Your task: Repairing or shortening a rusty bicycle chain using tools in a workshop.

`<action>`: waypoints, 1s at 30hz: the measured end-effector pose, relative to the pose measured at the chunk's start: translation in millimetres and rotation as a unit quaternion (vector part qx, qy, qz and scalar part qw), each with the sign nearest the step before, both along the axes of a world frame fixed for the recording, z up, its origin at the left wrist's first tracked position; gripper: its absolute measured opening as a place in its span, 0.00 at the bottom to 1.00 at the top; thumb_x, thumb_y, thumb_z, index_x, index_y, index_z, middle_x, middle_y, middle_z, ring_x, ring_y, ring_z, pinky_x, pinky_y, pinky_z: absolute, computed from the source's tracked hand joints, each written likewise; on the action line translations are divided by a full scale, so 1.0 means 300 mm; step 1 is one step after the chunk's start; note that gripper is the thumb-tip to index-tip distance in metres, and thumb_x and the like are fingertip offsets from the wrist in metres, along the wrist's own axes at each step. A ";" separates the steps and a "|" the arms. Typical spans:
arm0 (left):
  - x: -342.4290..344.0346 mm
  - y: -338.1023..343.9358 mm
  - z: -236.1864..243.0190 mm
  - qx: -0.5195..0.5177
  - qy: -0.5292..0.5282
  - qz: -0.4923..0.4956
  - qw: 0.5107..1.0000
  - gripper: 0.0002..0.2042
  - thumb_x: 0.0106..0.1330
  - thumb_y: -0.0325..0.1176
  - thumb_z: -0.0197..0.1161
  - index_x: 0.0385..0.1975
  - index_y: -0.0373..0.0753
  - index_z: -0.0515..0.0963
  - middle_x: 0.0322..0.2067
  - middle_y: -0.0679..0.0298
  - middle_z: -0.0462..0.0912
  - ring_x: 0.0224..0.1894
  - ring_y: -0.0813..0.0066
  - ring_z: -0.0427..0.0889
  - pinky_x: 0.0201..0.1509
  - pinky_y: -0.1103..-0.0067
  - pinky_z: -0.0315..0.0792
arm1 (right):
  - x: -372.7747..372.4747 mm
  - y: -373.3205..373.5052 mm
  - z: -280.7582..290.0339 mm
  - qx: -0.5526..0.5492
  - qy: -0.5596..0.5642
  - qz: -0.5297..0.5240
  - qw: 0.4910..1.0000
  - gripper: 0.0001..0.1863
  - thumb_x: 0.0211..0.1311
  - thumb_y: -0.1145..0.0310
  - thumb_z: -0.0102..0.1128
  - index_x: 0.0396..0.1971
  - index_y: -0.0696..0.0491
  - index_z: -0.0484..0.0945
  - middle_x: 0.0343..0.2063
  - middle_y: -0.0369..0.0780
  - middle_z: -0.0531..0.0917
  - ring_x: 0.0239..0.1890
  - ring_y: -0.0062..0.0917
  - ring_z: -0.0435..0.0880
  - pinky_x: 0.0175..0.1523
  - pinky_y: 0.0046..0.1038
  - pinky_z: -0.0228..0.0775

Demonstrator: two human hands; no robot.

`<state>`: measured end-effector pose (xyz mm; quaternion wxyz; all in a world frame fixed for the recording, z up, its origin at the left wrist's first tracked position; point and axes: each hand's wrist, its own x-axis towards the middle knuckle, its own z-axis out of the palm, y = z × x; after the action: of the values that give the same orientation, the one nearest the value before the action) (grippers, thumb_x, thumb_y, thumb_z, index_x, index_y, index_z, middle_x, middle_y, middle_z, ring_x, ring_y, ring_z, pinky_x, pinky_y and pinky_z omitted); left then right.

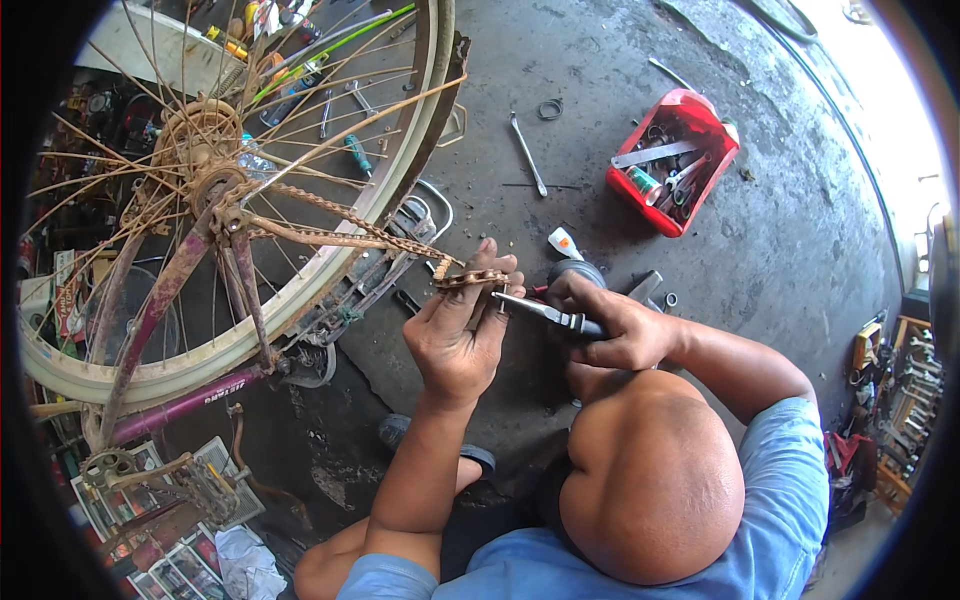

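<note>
A rusty bicycle chain [400, 243] runs from the hub of a spoked wheel [385, 200] to my left hand [460, 345]. The fingers of that hand pinch the chain's end, which lies in a short curve across the fingertips. My right hand [630, 330] is closed round the dark handles of a pair of long-nose pliers [550, 314]. Their metal jaws point left and meet a thin metal pin [503, 298] beside the chain end. Whether the jaws grip the pin is too small to tell.
Right of the wheel, a red container [645, 208] holds tools. A wrench [528, 155] and a small white bottle [565, 243] lie on the dark floor. The purple bicycle frame [185, 405] is at left; a wrench rack [915, 390] stands far right.
</note>
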<state>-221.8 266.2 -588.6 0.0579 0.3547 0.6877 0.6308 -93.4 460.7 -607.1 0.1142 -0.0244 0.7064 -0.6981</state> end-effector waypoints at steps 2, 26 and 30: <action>-0.027 -0.022 0.011 -0.046 0.052 -0.008 0.998 0.24 0.62 0.14 0.65 0.60 0.31 0.77 0.45 0.50 0.88 0.46 0.63 0.90 0.50 0.74 0.85 | -0.024 0.014 0.034 0.020 -0.059 0.066 0.996 0.31 0.51 0.73 0.63 0.58 0.62 0.71 0.38 0.54 0.79 0.41 0.42 0.79 0.49 0.40 0.70; -0.132 -0.125 -0.006 0.011 -0.255 -0.059 0.965 0.18 0.69 0.17 0.61 0.59 0.29 0.75 0.45 0.57 0.86 0.45 0.69 0.87 0.55 0.74 0.82 | -0.087 -0.013 -0.061 0.259 0.024 0.234 0.937 0.21 0.50 0.69 0.63 0.46 0.59 0.75 0.31 0.55 0.83 0.40 0.54 0.83 0.44 0.49 0.75; -0.050 -0.113 0.046 0.111 -0.260 -0.070 0.957 0.22 0.70 0.16 0.58 0.64 0.29 0.71 0.47 0.54 0.84 0.46 0.65 0.87 0.56 0.71 0.81 | -0.115 -0.213 -0.319 0.439 0.022 0.249 0.863 0.23 0.55 0.66 0.61 0.52 0.55 0.76 0.40 0.49 0.83 0.42 0.47 0.86 0.45 0.45 0.78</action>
<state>-236.8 232.3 -574.8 0.2390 0.2293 0.5480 0.7681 -127.9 396.7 -702.8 0.2671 -0.1622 0.9126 -0.2636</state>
